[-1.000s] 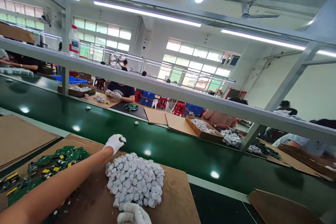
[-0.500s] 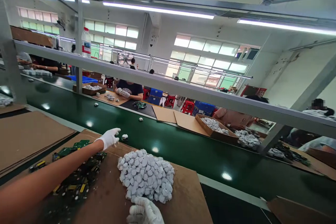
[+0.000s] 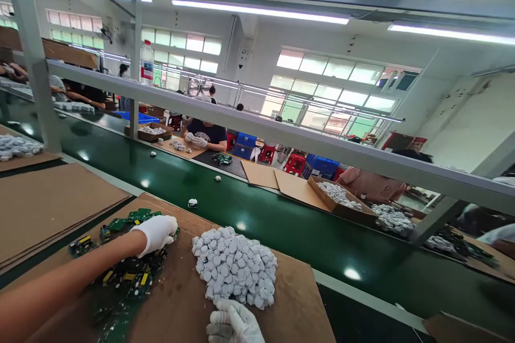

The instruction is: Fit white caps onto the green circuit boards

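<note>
Near left, circuit boards are heaped, with white pieces to their right, probably for easy reach. The left hand is held over the boards, the right hand curled beside the white pieces; whether either's fingers are closed cannot be told.

The left grip, a white-gloved hand, reaches down at the right side of a heap of green circuit boards. The right grip, also gloved, lies with curled fingers at the near edge of a pile of white pieces; whether it holds anything is unclear. Both heaps sit on brown cardboard over the dark desk. Beyond it, a green belt carries scattered white-topped parts. On the far side sits a co-worker, gloved hands together. A bottle stands on a rail, far left.
</note>
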Tool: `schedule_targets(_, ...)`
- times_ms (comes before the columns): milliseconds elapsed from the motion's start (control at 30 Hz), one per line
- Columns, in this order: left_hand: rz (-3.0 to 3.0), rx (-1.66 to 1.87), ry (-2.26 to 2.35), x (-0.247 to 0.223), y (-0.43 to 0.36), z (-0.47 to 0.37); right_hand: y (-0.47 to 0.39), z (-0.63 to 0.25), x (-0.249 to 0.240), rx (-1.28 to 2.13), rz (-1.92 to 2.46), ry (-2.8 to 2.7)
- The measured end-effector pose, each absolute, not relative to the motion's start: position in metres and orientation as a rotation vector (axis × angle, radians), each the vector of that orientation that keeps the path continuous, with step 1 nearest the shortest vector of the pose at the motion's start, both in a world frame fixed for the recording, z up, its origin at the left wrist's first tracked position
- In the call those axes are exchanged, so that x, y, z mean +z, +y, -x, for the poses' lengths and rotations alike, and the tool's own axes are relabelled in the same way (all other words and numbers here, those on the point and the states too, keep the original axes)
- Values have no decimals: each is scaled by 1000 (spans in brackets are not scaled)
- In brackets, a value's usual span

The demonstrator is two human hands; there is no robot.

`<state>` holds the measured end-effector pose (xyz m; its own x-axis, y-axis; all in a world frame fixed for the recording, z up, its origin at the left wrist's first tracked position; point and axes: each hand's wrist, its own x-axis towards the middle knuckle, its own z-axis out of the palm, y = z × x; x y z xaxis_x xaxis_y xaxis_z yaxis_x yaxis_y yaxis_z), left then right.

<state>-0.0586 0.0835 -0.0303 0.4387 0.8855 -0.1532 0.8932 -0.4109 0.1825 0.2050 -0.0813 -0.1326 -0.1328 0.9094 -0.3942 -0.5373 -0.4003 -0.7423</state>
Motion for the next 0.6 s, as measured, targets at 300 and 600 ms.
schedule_targets(300, -2640, 345, 1085, -58, -1, 1, -92, -191, -102, 1727, 1523, -1053)
schedule_targets(600, -2694, 37, 1072, -100, -76, -50, -93, -267, -71, 797, 1842, -1380)
